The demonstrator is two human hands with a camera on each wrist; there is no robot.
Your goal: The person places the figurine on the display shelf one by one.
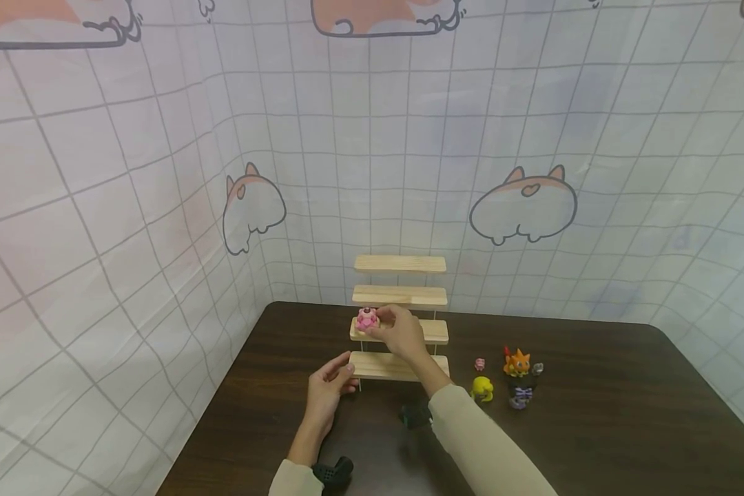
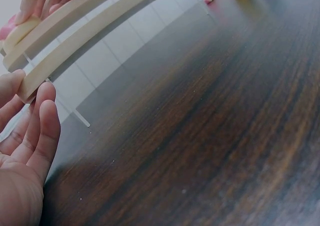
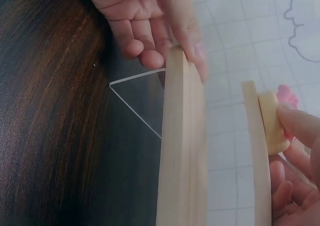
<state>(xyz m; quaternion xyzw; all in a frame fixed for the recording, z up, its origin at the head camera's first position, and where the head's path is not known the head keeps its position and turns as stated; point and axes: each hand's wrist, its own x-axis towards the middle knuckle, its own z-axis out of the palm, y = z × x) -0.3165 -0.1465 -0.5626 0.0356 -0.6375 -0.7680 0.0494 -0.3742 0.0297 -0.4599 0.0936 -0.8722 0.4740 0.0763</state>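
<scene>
In the head view, the right hand (image 1: 403,336) pinches a pink figure (image 1: 366,319) at the left end of the second step (image 1: 435,333) from the bottom of the wooden stand (image 1: 399,263). The left hand (image 1: 327,389) grips the left end of the bottom step (image 1: 384,367). To the right of the stand, on the table (image 1: 254,386), are a small pink toy (image 1: 480,364), a yellow one (image 1: 481,389), an orange one (image 1: 517,363), a grey one (image 1: 538,368) and a purple one (image 1: 521,396). In the left wrist view, the left thumb lies above the wood with fingers below, near a thin clear leg (image 2: 82,120); a light, steady hold seems best there, since a pull could shift or tip the stand. In the right wrist view, the right hand is clamped on the figure's cream base (image 3: 272,123), which appears to touch the step. The base should sit flat and wholly on the wood before the fingers part, then they should part evenly and lift away without brushing the figure or the step above.
</scene>
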